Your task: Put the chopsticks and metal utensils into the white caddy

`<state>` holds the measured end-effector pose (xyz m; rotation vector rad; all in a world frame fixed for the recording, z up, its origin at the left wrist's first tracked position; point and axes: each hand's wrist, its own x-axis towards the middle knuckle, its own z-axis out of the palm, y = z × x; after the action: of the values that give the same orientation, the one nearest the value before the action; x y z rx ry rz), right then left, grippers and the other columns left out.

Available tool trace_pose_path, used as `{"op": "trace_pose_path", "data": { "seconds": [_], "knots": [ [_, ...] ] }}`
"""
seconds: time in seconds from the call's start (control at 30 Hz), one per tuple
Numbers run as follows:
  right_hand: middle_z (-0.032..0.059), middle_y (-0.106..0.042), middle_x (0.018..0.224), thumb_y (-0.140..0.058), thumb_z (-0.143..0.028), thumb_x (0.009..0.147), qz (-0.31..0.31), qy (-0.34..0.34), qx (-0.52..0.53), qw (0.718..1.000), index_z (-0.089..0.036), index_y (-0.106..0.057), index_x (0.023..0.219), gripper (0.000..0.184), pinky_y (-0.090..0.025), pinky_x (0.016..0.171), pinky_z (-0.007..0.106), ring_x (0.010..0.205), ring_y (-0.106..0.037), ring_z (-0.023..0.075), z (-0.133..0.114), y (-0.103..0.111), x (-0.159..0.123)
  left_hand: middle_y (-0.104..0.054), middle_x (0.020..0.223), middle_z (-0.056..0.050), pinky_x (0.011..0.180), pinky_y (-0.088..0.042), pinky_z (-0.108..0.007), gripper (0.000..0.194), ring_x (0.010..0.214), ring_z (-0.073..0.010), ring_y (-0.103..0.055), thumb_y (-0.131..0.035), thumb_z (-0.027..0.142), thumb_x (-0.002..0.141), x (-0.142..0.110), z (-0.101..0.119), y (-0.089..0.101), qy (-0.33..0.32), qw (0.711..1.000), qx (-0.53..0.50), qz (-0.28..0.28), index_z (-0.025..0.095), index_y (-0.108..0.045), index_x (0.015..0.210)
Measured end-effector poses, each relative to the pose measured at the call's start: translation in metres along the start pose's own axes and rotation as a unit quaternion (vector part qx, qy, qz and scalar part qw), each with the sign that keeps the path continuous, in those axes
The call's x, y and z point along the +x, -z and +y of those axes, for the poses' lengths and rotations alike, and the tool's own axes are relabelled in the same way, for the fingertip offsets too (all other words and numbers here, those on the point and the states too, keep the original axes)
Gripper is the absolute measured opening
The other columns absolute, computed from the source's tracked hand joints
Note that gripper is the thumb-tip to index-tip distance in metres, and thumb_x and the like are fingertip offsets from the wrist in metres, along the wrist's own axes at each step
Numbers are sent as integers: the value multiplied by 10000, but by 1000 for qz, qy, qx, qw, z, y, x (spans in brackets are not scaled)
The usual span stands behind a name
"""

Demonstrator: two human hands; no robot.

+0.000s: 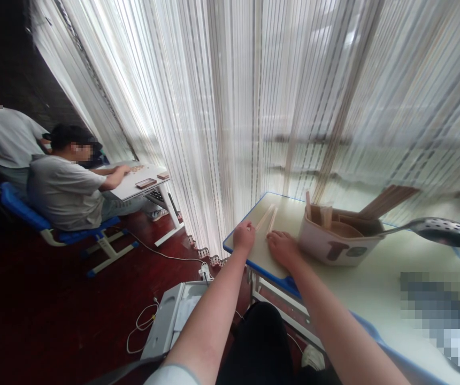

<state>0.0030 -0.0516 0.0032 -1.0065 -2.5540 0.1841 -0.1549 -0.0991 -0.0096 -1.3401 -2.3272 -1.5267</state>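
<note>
Two pale wooden chopsticks lie on the table in a narrow V, far ends close together. My left hand (244, 236) is closed at the near end of the left chopstick (264, 218), fingers curled in. The right chopstick (272, 219) has its near end at the fingers of my right hand (283, 248), which rests low on the tabletop, bent around that end. Just right of this hand stands a pale holder (338, 250) with dark lettering. In it are wooden utensils (388, 202) and a slotted metal spoon (442, 231) leaning out to the right.
The cream table (410, 262) has a blue edge. Sheer curtains (230, 107) hang behind it. A grey case (169, 315) and cables lie on the floor. At left, a seated person (67, 184) works at a white table (128, 187); another person (7, 133) stands behind.
</note>
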Motion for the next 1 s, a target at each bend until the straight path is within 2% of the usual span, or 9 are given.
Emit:
{"op": "trace_pose_path", "data": {
  "seconds": [0.1,0.17,0.4,0.57,0.67,0.77,0.87,1.0],
  "knots": [
    [101,-636,1022,-376,-358,876,16,-23,-10,1000,-177,-642,933,327,-346,871,327,1010,-508,233,-3,4,-4,-669,943,-106,827,-433,-308,257,886,-210,-600,-506,249,789,0,-1,-1,-4,1000,6,-8,161,-667,969],
    [111,-638,966,-430,-375,844,25,-52,-21,998,-167,-635,911,300,-363,831,327,975,-517,247,-4,6,-6,-671,932,-106,810,-434,-307,255,868,-207,-600,-509,254,787,0,-2,-1,4,1000,6,-8,157,-667,963],
    [153,-641,921,-434,-224,818,19,-141,-22,990,-117,-632,893,237,-399,728,295,881,-582,226,-7,5,-8,-678,878,-86,753,-434,-288,221,781,-183,-598,-510,252,782,0,-2,-1,13,1000,16,-19,163,-674,900],
    [190,-653,889,-434,-191,801,25,-181,6,983,-75,-642,848,243,-420,698,318,816,-619,251,-2,5,-13,-684,849,-73,729,-434,-275,217,767,-179,-602,-498,263,788,0,-3,0,19,999,32,-25,170,-677,869],
    [176,-668,906,-419,-210,814,40,-181,47,981,-96,-658,886,274,-426,733,326,847,-623,256,2,7,-15,-688,839,-75,719,-436,-282,227,756,-187,-606,-504,281,787,0,-2,0,23,999,23,-19,172,-685,868],
    [124,-681,960,-410,-221,824,55,-165,103,979,-130,-650,999,310,-428,784,296,895,-621,221,5,9,-16,-695,838,-77,722,-438,-293,252,762,-194,-613,-499,314,795,0,-2,1,24,999,-12,-20,175,-697,868],
    [87,-686,981,-423,-229,819,52,-134,163,976,-139,-642,1033,320,-436,795,253,906,-621,183,5,8,-16,-701,824,-74,730,-443,-300,299,769,-195,-619,-481,362,810,1,-3,2,32,995,-89,-21,166,-705,844],
    [55,-703,906,-458,-259,810,21,-88,228,970,-166,-666,979,285,-456,747,250,825,-635,169,2,5,-17,-704,838,-75,731,-453,-302,358,742,-177,-613,-481,422,807,5,-9,3,60,977,-205,-23,148,-705,862]
  ]
}}
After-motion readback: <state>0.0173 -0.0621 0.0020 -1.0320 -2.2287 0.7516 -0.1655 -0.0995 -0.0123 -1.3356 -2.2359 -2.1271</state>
